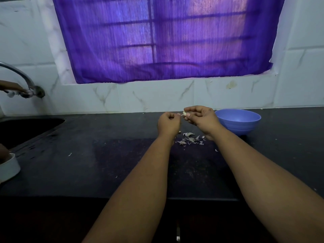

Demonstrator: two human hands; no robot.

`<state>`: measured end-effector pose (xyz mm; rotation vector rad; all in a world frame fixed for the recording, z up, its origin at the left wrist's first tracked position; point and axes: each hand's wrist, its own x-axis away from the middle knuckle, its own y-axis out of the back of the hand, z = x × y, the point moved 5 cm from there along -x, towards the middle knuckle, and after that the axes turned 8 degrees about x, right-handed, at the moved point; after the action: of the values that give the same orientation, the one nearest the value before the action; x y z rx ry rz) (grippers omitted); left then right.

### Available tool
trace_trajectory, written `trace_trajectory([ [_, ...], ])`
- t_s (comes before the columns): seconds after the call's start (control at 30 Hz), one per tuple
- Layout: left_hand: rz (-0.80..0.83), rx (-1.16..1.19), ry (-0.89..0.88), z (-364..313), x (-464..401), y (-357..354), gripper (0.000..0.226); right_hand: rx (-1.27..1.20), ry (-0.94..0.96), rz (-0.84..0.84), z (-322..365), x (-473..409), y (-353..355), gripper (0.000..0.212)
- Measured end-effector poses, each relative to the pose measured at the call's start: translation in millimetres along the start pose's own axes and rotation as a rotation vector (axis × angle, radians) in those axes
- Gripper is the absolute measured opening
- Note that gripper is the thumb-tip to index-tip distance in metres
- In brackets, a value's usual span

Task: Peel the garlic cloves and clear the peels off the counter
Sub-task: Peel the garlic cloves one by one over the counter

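Observation:
Over the black counter (pixel 105 163) my right hand (pixel 201 118) pinches a pale garlic clove (pixel 184 113) between thumb and fingertips. My left hand (pixel 169 124) is curled just left of it, its fingertips pinching a thin strip of peel (pixel 182 115) that still hangs from the clove. Below the hands, a small heap of several loose peels (pixel 190 139) lies on the counter. A blue bowl (pixel 238 121) stands right of my right hand; its contents are hidden from me.
A dark sink (pixel 26 127) is set in the counter at far left, with a metal tap (pixel 19 74) on the tiled wall. Another person's hand (pixel 12 86) reaches to the tap. A white dish (pixel 8 168) sits at the left edge. Stray peel flecks (pixel 70 154) dot the counter.

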<state>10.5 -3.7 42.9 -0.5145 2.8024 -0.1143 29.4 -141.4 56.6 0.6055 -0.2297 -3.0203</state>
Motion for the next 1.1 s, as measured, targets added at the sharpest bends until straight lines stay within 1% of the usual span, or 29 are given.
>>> trace_trajectory([
  [0.1,0.025,-0.034,-0.025,0.3,0.1,0.8,0.011,-0.003,-0.009,0.002,0.7,-0.6,2.3,0.015],
  [0.23,0.058,-0.135,-0.04,1.7,-0.1,1.7,0.016,0.016,-0.018,-0.006,-1.3,-1.2,2.1,0.017],
  [0.3,0.062,-0.208,-0.047,2.6,-0.7,2.0,0.011,0.03,-0.025,-0.008,-1.9,-2.2,1.8,0.017],
  [0.33,0.068,-0.218,-0.047,3.3,-1.0,1.7,0.016,0.039,-0.033,-0.006,-2.3,-2.5,1.8,0.018],
  [0.4,0.064,-0.164,-0.023,4.3,-0.4,1.6,0.028,0.05,-0.054,0.004,-3.8,-2.6,1.4,0.017],
  [0.47,0.033,-0.066,-0.007,3.2,0.0,2.6,0.033,0.044,-0.074,0.014,-5.0,-2.2,0.1,0.016],
  [0.5,0.033,-0.025,0.005,2.2,0.5,1.5,0.031,0.037,-0.081,0.014,-5.2,-2.1,-0.1,0.015],
  [0.57,0.089,0.108,0.045,0.3,1.4,-4.7,0.018,0.006,-0.09,0.006,-4.8,-1.6,-0.1,0.012],
  [0.63,0.156,0.219,0.051,-1.9,2.8,-10.6,0.016,-0.033,-0.091,0.011,-4.6,-0.9,-0.3,0.014],
  [0.67,0.176,0.234,0.029,-3.2,3.7,-12.0,0.015,-0.043,-0.091,0.019,-4.3,-0.2,-0.7,0.015],
  [0.77,0.182,0.236,-0.024,-2.8,3.9,-10.8,0.014,-0.008,-0.082,0.032,-2.9,2.1,-2.0,0.016],
  [0.83,0.162,0.236,-0.022,-1.0,2.1,-9.2,0.014,0.051,-0.067,0.013,-1.4,3.1,-1.7,0.018],
  [0.93,0.154,0.226,-0.014,1.1,-0.5,-9.8,0.011,0.117,-0.023,0.01,1.4,4.4,-1.1,0.014],
  [1.03,0.152,0.159,-0.025,4.0,-1.9,-9.4,0.011,0.27,0.034,0.018,4.9,5.7,-0.7,0.01],
  [1.1,0.15,0.105,-0.049,4.7,-3.1,-9.0,0.009,0.331,0.039,0.003,4.0,4.5,1.3,0.008],
])
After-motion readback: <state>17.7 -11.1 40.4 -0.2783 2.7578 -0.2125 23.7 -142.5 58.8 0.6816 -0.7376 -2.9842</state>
